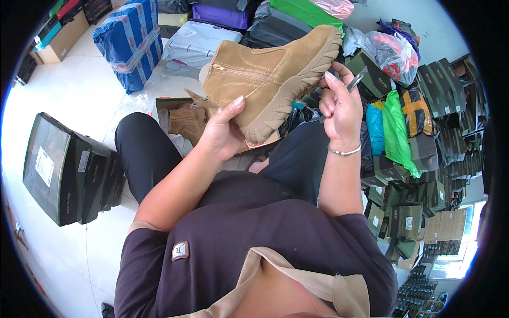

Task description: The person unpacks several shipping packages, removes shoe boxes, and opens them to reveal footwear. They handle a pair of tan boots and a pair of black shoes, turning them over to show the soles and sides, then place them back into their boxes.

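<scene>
A tan suede ankle boot (254, 75) with a side zipper and a lugged rubber sole is raised above my lap, tilted with its toe up to the right. My left hand (222, 137) grips it at the heel, thumb on the suede. In my right hand (340, 105) is a small slim metal tool (357, 78), its exact kind unclear. Thumb and forefinger of that hand are close to the sole's edge; whether they touch it I cannot tell. Below the boot, an open shoe box (161, 104) holds a second tan boot (185, 123) and white paper.
Dark shoe boxes (71, 171) stand on the floor at left. A blue taped parcel (129, 43) is ahead of them. Wrapped parcels (218, 16) are piled at the back. Green and blue bags (393, 135) and stacked shoe boxes (441, 87) line the right side.
</scene>
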A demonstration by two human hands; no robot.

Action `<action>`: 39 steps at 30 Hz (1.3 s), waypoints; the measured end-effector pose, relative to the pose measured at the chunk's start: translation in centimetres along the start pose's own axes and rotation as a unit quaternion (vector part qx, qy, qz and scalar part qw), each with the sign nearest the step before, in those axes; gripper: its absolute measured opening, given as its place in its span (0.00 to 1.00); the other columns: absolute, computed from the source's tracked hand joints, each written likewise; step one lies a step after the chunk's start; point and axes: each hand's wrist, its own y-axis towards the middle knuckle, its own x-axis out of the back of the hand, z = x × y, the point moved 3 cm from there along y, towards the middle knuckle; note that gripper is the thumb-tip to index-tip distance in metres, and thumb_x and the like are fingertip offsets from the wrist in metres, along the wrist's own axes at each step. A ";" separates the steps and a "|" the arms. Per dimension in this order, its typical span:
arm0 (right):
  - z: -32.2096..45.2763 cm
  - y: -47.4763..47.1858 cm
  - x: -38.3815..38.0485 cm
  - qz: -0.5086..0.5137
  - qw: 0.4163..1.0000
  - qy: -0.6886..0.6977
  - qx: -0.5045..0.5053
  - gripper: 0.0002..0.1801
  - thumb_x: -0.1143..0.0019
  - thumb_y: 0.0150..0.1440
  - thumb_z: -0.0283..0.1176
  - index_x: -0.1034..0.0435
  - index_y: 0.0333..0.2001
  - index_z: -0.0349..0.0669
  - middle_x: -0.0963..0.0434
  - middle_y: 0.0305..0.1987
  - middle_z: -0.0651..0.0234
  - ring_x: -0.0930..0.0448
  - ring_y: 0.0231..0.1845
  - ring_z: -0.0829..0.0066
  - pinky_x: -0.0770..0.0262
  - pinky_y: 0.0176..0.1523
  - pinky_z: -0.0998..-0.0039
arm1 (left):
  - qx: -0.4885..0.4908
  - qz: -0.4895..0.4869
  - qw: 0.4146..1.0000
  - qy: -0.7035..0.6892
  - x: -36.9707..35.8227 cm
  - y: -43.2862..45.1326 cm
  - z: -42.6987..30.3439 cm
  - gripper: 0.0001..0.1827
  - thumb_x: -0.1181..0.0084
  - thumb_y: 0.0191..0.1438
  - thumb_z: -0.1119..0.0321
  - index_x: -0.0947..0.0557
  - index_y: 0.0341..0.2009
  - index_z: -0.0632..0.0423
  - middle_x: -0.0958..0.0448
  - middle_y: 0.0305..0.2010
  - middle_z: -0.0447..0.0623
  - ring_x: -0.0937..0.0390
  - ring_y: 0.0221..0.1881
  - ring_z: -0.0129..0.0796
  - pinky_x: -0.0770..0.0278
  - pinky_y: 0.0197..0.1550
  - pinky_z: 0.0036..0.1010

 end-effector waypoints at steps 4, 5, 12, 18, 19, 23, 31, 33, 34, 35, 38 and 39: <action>0.5 -0.4 0.1 0.003 1.000 -0.001 0.020 0.20 0.46 0.58 0.25 0.36 0.55 0.38 0.25 0.29 0.69 0.39 0.14 0.90 0.47 0.16 0.85 | 0.021 0.009 1.000 -0.007 0.0 0.1 0.2 0.36 0.36 0.55 0.57 0.35 0.64 0.52 0.30 0.62 0.54 0.30 0.62 0.46 0.30 0.62 0.46; 0.6 -0.5 0.1 0.001 1.000 -0.006 0.023 0.20 0.46 0.57 0.24 0.36 0.55 0.38 0.25 0.29 0.69 0.39 0.14 0.89 0.47 0.17 0.85 | 0.030 0.014 0.999 -0.010 -0.1 0.0 0.3 0.36 0.36 0.55 0.56 0.35 0.64 0.52 0.30 0.62 0.54 0.30 0.62 0.46 0.30 0.62 0.46; 0.8 -0.7 0.4 -0.005 1.000 -0.003 0.030 0.22 0.49 0.55 0.21 0.36 0.55 0.37 0.25 0.30 0.69 0.40 0.15 0.89 0.46 0.18 0.85 | 0.037 0.000 0.999 0.010 -0.2 -0.1 0.7 0.35 0.41 0.58 0.53 0.36 0.65 0.51 0.30 0.62 0.53 0.32 0.64 0.45 0.31 0.61 0.43; 1.3 -0.9 0.4 0.028 0.999 -0.038 0.018 0.26 0.50 0.56 0.22 0.39 0.60 0.32 0.26 0.30 0.68 0.40 0.15 0.89 0.46 0.17 0.86 | 0.117 0.010 0.991 -0.066 0.2 0.4 1.6 0.40 0.49 0.58 0.37 0.37 0.68 0.45 0.36 0.69 0.50 0.37 0.68 0.47 0.45 0.69 0.50; 1.4 -0.9 0.4 0.037 0.998 -0.057 0.011 0.27 0.51 0.57 0.22 0.40 0.61 0.30 0.25 0.30 0.67 0.41 0.15 0.90 0.47 0.17 0.86 | 0.120 0.004 0.991 -0.065 0.3 0.4 1.7 0.40 0.49 0.58 0.37 0.36 0.68 0.45 0.36 0.69 0.50 0.37 0.68 0.46 0.45 0.69 0.50; 1.4 -0.6 0.6 0.035 0.996 -0.069 -0.038 0.27 0.50 0.58 0.24 0.42 0.61 0.29 0.24 0.32 0.66 0.41 0.14 0.90 0.47 0.16 0.86 | 0.126 -0.028 0.987 -0.091 0.5 0.3 2.0 0.37 0.49 0.60 0.40 0.35 0.66 0.49 0.31 0.65 0.52 0.32 0.65 0.43 0.35 0.66 0.43; 1.1 -0.8 0.9 0.030 0.997 -0.056 -0.040 0.29 0.48 0.57 0.23 0.43 0.62 0.27 0.24 0.31 0.65 0.40 0.14 0.91 0.47 0.15 0.87 | 0.133 -0.008 0.985 -0.113 0.0 0.3 2.0 0.36 0.53 0.62 0.39 0.35 0.67 0.50 0.32 0.66 0.54 0.32 0.65 0.45 0.34 0.66 0.45; 1.2 -0.8 0.8 0.035 0.996 -0.066 -0.040 0.28 0.49 0.59 0.25 0.43 0.62 0.29 0.23 0.32 0.65 0.41 0.14 0.91 0.48 0.16 0.87 | 0.137 -0.009 0.984 -0.113 0.1 0.4 2.1 0.36 0.53 0.62 0.39 0.35 0.66 0.50 0.32 0.66 0.53 0.32 0.65 0.45 0.35 0.67 0.45; 1.2 -0.8 0.8 0.032 0.997 -0.064 -0.040 0.29 0.48 0.58 0.24 0.42 0.62 0.28 0.24 0.32 0.65 0.41 0.14 0.91 0.47 0.16 0.87 | 0.138 -0.010 0.984 -0.113 0.2 0.4 2.2 0.36 0.54 0.62 0.39 0.35 0.66 0.49 0.32 0.66 0.53 0.32 0.65 0.45 0.35 0.67 0.45; 1.2 -0.9 0.7 0.030 0.997 -0.062 -0.040 0.29 0.48 0.57 0.24 0.42 0.62 0.27 0.24 0.32 0.65 0.40 0.14 0.92 0.47 0.15 0.87 | 0.138 -0.013 0.984 -0.108 0.3 0.5 2.2 0.37 0.53 0.61 0.38 0.34 0.66 0.49 0.32 0.66 0.53 0.33 0.66 0.46 0.37 0.67 0.46; 1.1 -1.0 0.5 0.030 0.997 -0.063 -0.037 0.29 0.48 0.57 0.23 0.41 0.62 0.28 0.24 0.32 0.66 0.40 0.14 0.92 0.46 0.15 0.87 | 0.138 -0.022 0.985 -0.097 0.7 0.6 2.3 0.38 0.50 0.59 0.37 0.32 0.66 0.48 0.32 0.66 0.53 0.35 0.66 0.46 0.39 0.68 0.46; 1.0 -1.1 0.5 0.026 0.997 -0.064 -0.032 0.28 0.48 0.57 0.23 0.41 0.61 0.28 0.24 0.32 0.66 0.39 0.14 0.92 0.46 0.15 0.87 | 0.140 -0.022 0.985 -0.099 0.8 0.6 2.3 0.38 0.50 0.59 0.37 0.33 0.66 0.48 0.32 0.66 0.52 0.34 0.66 0.45 0.38 0.67 0.45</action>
